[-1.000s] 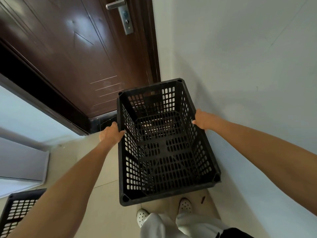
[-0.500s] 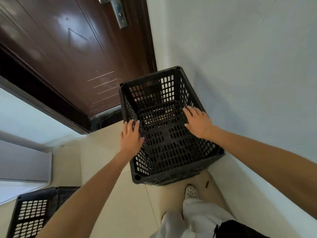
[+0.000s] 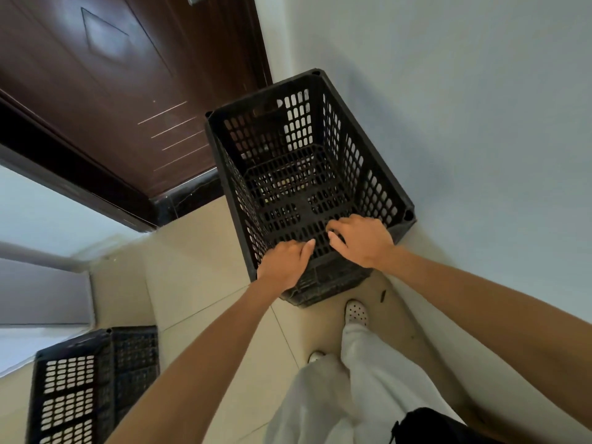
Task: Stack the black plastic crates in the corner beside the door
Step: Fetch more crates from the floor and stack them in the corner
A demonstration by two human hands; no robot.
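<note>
A black perforated plastic crate (image 3: 339,145) stands upright in the corner between the brown door (image 3: 105,91) and the white wall (image 3: 464,123). It rests on another black crate, whose near edge (image 3: 323,291) shows below it. My left hand (image 3: 285,264) and my right hand (image 3: 362,240) are side by side on the top crate's near rim, fingers curled over it into the crate. Another black crate (image 3: 93,386) lies on the floor at the lower left, away from both hands.
The floor is beige tile (image 3: 198,283). My feet in white perforated shoes (image 3: 355,312) stand just in front of the stack, close to the wall. A dark door sill (image 3: 189,197) runs left of the crates. A grey panel (image 3: 41,296) lies at the left.
The crate went down and came to rest in the corner. My hands left its left and right sides and came together on its near rim. My view tilted further down.
</note>
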